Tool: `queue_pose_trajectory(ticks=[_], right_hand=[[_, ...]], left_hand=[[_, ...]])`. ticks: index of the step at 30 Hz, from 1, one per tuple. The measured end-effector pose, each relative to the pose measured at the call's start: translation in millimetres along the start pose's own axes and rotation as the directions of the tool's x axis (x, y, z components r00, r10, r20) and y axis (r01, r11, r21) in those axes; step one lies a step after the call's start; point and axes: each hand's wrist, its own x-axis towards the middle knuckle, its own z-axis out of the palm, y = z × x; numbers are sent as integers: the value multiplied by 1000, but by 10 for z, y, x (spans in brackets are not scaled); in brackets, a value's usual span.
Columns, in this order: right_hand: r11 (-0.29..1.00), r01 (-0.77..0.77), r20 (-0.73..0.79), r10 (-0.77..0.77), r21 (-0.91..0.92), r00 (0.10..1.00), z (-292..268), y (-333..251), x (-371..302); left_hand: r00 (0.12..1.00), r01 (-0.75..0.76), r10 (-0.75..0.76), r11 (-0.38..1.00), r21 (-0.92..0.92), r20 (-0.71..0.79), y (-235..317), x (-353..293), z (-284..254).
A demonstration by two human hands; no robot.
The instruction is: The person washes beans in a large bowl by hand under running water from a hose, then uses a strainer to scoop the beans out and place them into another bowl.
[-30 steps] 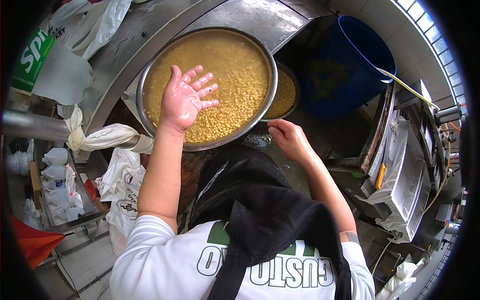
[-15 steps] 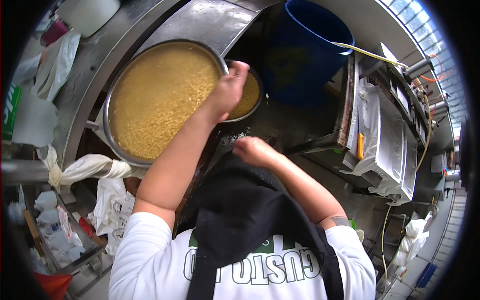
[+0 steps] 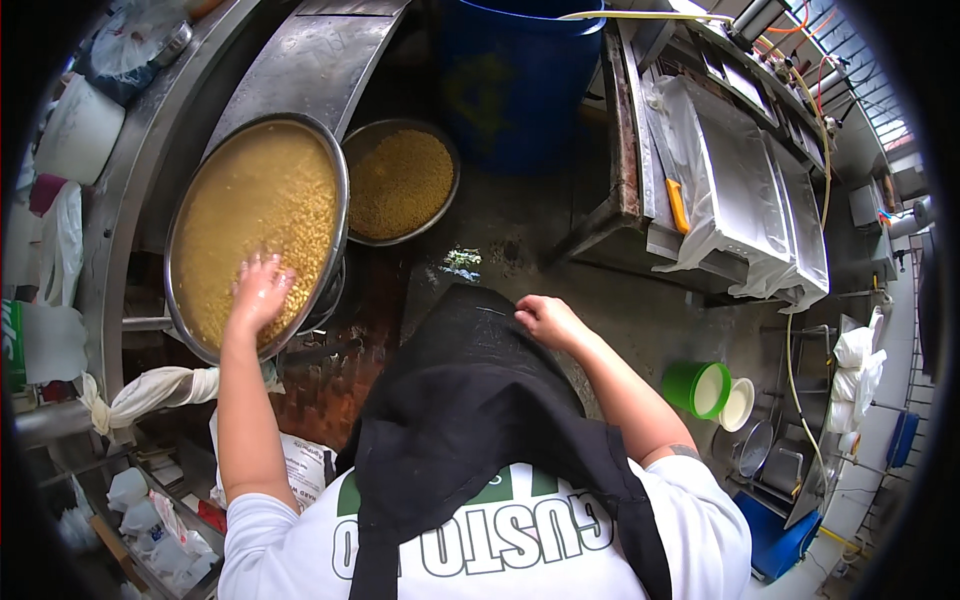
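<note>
A wide round metal basin (image 3: 344, 180) stands at the left, holding pale yellow kernels (image 3: 308, 212) under cloudy yellowish water. My left hand (image 3: 262, 290) is in its near part, fingers spread and dipping into the kernels. Just right of it, lower down, a second metal bowl (image 3: 456, 190) holds more yellow kernels (image 3: 400, 185). My right hand (image 3: 550, 322) is by the right edge of my black apron (image 3: 470, 390), fingers curled together. Whatever those fingers may hold is hidden.
A large blue barrel (image 3: 515, 90) stands beyond the bowls. At the right is a table with plastic-covered metal containers (image 3: 730, 180) and a yellow-handled tool (image 3: 677, 205). A green tub (image 3: 700, 388) sits on the floor. A metal counter (image 3: 150, 160) runs along the left.
My left hand has gone from the big basin's right rim leftward and nearer, into the kernels. The right hand stays by the apron, fingers curled. The whole view has shifted.
</note>
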Motion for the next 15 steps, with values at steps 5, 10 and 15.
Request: queue_pose_trajectory(ticks=[5,10,15], right_hand=[[983,-166,-20,168,75,986,46,425,-484],[986,-140,-79,147,96,986,63,743,-687],[994,-84,-108,92,71,990,42,812,-688]], left_hand=[[931,227,-247,968,-104,-268,-478,6,-69],[751,-288,52,923,-255,-659,666,-314,133],[812,-85,80,996,18,-579,1310,-594,213]])
